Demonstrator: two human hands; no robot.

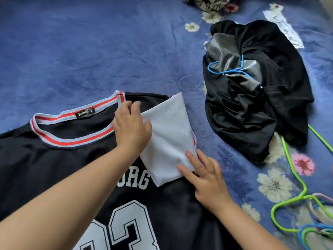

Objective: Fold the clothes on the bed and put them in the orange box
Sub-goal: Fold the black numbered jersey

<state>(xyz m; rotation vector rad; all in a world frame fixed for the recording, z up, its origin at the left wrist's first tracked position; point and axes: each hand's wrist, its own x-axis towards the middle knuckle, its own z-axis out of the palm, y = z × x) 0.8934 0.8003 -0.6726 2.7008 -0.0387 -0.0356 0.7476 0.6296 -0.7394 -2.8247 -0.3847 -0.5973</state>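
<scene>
A black jersey (54, 159) with white numbers and a red-and-white striped collar lies flat on the blue bed. Its white sleeve (169, 134) is folded inward over the chest. My left hand (132, 127) presses flat on the shoulder where the sleeve meets the collar. My right hand (203, 175) rests with straight fingers on the sleeve's lower edge. A heap of black clothes (252, 98) with a blue hanger (232, 70) lies to the right. The orange box is not in view.
The blue flowered blanket (90, 51) covers the bed. Green, blue and pink hangers (306, 210) lie at the right edge. A crumpled patterned garment (207, 3) sits at the top, with a white strip of cloth (282, 26) near it.
</scene>
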